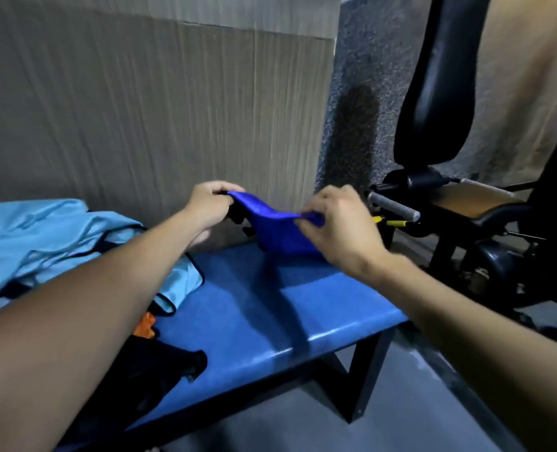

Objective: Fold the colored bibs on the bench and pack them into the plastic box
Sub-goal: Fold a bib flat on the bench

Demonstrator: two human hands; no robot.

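A dark blue bib hangs stretched between my two hands above the far end of the blue bench. My left hand grips its left end, fingers curled round the fabric. My right hand pinches its right end. The bib's lower part touches the bench top. A pile of light blue bibs with black trim lies on the bench at the left. An orange bib and a black one peek out under my left forearm. No plastic box is in view.
A grey ribbed wall stands right behind the bench. A black gym machine with padded seat and rollers stands close to the bench's right end. Grey floor lies below the bench's front edge.
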